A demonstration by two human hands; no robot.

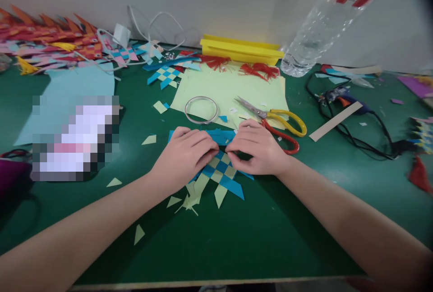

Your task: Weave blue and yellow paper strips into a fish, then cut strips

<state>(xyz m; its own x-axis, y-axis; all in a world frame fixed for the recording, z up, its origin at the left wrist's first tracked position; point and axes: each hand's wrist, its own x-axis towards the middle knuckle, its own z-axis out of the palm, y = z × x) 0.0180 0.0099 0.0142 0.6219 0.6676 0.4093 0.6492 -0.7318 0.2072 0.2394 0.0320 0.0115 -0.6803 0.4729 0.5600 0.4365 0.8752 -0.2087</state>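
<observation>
Our left hand (186, 152) and right hand (259, 148) press down together, fingers curled in a closed grip on the blue-and-pale-green woven paper-strip piece (219, 172) — it lies flat on the green surface (270, 233) between them. Just beyond lie a clear tape ring (201, 110) and yellow-and-red-handled scissors (277, 123).

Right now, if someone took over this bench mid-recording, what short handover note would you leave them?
Left hand and right hand: both pressed flat on the blue and pale-green woven paper piece, fingertips meeting at its top edge.
Nearby: scissors, metal ring, pale-green sheet, all behind the hands on the green table.
Done: centre is woven in a checker pattern.
Left: strip ends stick out at the bottom; offcuts lie scattered.
</observation>
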